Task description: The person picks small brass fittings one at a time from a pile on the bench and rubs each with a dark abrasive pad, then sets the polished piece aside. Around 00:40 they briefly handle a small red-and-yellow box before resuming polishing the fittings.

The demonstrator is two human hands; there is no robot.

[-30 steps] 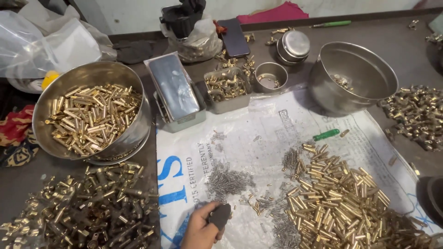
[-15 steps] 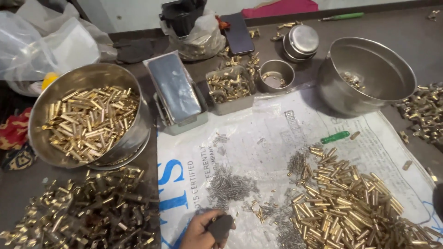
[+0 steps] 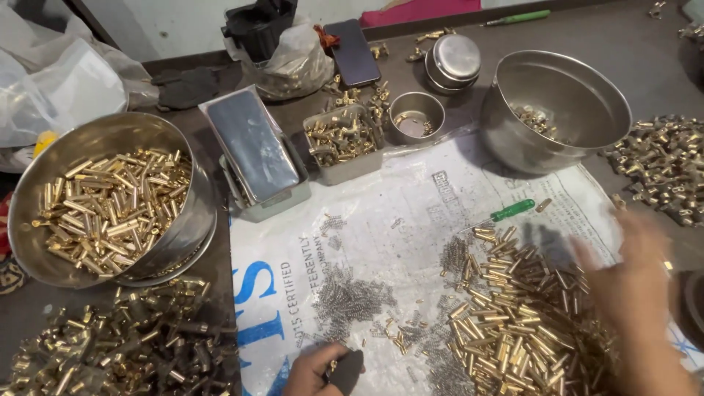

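At a cluttered bench, a worker's left hand (image 3: 317,369) pinches a small dark block-shaped tool (image 3: 346,369) at the near edge of a white printed woven sheet (image 3: 411,198), fingers curled tight around it, just below a scatter of tiny grey wire springs (image 3: 350,299). The right hand (image 3: 632,287), blurred and with fingers loosely spread, hovers over the heap of short brass tubes (image 3: 513,323); whether it touches any cannot be told. Working well here likely means lifting one tube cleanly while holding the tool steady.
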